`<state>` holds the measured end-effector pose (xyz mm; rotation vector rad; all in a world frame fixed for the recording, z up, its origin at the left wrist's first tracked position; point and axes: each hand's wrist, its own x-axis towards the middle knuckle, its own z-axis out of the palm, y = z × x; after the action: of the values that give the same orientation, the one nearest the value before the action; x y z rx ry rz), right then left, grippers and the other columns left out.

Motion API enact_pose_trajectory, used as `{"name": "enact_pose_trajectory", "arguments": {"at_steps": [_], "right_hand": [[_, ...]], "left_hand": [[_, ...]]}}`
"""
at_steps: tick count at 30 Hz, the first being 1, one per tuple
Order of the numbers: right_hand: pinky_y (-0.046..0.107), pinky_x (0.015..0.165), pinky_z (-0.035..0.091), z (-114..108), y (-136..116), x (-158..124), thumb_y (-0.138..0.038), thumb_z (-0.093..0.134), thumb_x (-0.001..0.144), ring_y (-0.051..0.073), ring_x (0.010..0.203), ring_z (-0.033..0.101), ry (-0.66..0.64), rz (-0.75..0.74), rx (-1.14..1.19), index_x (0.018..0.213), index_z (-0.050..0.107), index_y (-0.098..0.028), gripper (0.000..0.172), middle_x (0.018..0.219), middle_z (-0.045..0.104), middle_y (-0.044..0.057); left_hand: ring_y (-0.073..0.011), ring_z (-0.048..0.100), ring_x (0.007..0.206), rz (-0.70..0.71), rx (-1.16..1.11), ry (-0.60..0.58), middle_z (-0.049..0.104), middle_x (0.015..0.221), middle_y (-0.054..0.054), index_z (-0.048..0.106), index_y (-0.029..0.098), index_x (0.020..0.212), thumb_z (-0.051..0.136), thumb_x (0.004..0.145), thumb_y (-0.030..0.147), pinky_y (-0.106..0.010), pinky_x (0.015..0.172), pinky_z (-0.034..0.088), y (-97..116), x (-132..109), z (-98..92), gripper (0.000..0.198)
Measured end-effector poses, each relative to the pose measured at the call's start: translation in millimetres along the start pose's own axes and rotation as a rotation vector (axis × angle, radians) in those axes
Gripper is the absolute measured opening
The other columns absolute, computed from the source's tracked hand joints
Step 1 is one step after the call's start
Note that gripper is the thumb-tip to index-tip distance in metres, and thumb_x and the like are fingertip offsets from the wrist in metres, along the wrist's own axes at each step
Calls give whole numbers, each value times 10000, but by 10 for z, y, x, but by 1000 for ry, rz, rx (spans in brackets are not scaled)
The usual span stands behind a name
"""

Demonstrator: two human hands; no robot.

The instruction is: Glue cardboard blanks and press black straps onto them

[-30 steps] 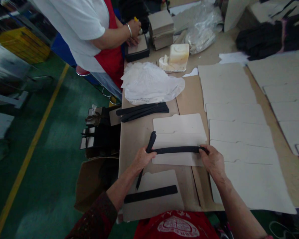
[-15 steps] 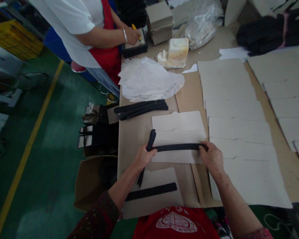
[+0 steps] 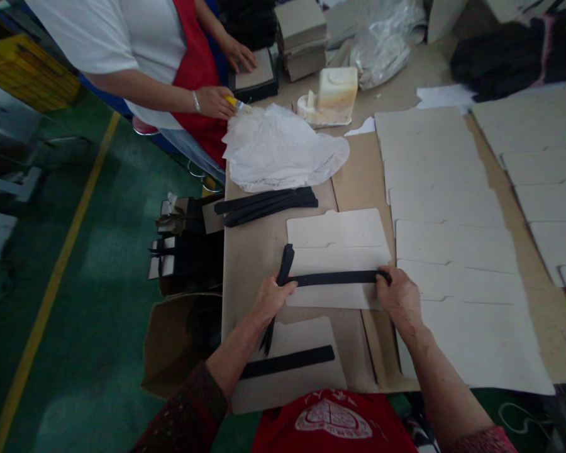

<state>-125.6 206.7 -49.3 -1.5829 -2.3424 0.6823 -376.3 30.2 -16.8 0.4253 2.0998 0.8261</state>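
Between my two hands a black strip (image 3: 337,278) is stretched across a pale cardboard sheet (image 3: 334,229). My left hand (image 3: 272,296) is closed on its left end and also grips a small bundle of black strips (image 3: 285,261) that pokes out above and below the fist. At the other end, my right hand (image 3: 399,294) pinches the strip near the sheet's right edge. Nearer to me lies another cardboard sheet (image 3: 306,380) with a black strip (image 3: 290,363) lying across it. A pile of black strips (image 3: 268,204) rests beyond my left hand.
Overlapping cardboard sheets (image 3: 457,283) cover the table's right side. A white plastic bag (image 3: 285,151) and a stained white container (image 3: 337,97) stand farther back. Across the left corner a co-worker's hand (image 3: 217,102) holds a yellow-handled brush (image 3: 236,102). An open carton (image 3: 170,340) sits below the table's left edge.
The co-worker's hand with the brush has moved from the black box toward the plastic bag, and their other hand now rests on the box. My hands and the strip stay nearly still.
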Motion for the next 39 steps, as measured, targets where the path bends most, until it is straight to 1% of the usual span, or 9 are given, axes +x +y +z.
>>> {"name": "enact_pose_trajectory", "arguments": {"at_steps": [15,18,21,24,26,28,31,33,39], "right_hand": [[376,788,464,5,-42,-4,-271,488,883,252,873,608,-1,-24,-40,1092,664,-143,302,983,671,124],[348,706,447,-48,-118,-20,-279,487,902,235,857,597,9,-18,-98,1116,647,-155,295,1060,635,124],[322,612,403,-101,-177,-30,-309,525,901,215,830,576,29,13,-181,1137,623,-166,294,1164,567,130],[316,584,374,-105,-174,-31,-300,526,905,193,769,545,-5,-1,-196,1073,621,-169,233,1102,562,107],[314,578,361,-83,-148,-33,-287,504,918,183,743,526,-26,-27,-188,1022,619,-175,191,1037,567,86],[311,582,358,-57,-119,-36,-282,486,930,174,731,516,-32,-42,-180,998,614,-176,178,1015,571,76],[308,602,363,-33,-93,-39,-280,475,941,161,723,511,-38,-48,-178,1003,608,-174,182,1035,578,72],[308,609,362,-32,-89,-37,-279,471,943,160,725,511,-47,-41,-179,1012,610,-175,187,1047,580,70],[310,622,370,-55,-102,-30,-275,461,941,170,738,516,-50,-55,-168,1017,612,-168,200,1039,577,78]], "left_hand": [[-152,587,591,-9,-9,14,664,651,3,726,143,973,697,758,313,-245,597,415,38,5,28,276],[-147,573,581,-1,-10,10,657,655,6,722,149,980,671,778,308,-246,594,413,66,-20,24,262],[-152,585,617,16,-2,1,652,664,12,733,165,922,673,766,287,-247,623,420,91,-103,-1,207],[-161,616,729,111,16,-41,668,748,9,734,178,834,695,741,257,-240,702,433,88,-223,-32,129],[-163,623,775,164,35,-75,676,801,7,733,179,832,692,749,253,-235,735,435,74,-283,-45,119],[-157,622,757,151,49,-90,677,791,11,736,175,857,681,766,257,-231,722,439,63,-298,-48,134],[-149,614,689,84,74,-47,668,723,18,739,156,920,665,796,263,-226,661,440,70,-229,-32,180],[-148,621,684,58,92,-1,680,730,9,736,142,972,664,811,257,-227,651,444,90,-145,-11,210],[-185,685,833,39,161,56,750,901,-59,737,131,1025,681,816,225,-250,761,479,111,57,70,237]]}}
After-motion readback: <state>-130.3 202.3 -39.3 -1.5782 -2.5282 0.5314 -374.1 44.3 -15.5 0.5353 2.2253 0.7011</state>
